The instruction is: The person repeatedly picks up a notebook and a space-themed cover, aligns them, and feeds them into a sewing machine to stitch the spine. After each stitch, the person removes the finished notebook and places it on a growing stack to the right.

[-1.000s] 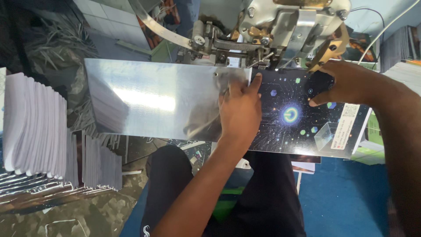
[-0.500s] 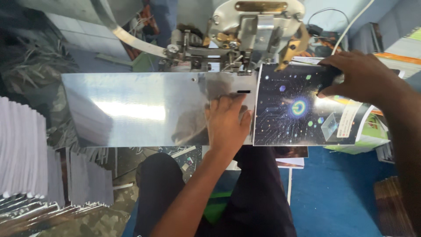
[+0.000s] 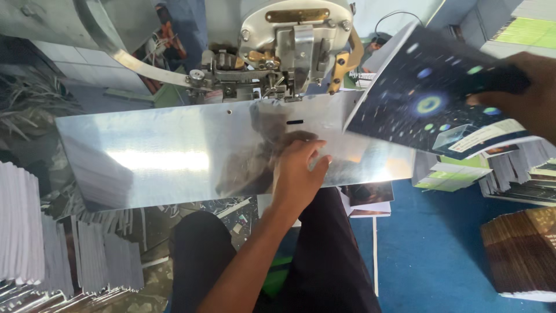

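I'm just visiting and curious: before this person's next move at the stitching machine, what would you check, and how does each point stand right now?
1. Booklet gripped: ok, right hand holds its edge.
2. Booklet clear of the stitching head: ok, lifted off to the right.
3. Left hand away from the head: ok, resting flat on the metal table, below the slot.
4. Slot unobstructed: ok.
5. Stitches in booklet: cannot tell.

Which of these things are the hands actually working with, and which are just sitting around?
In use:
- dark booklet, held up by the right hand
- shiny metal plate, left hand resting on it
- stitching machine head

Lying about:
- white stacks
- booklet piles
- brown stack
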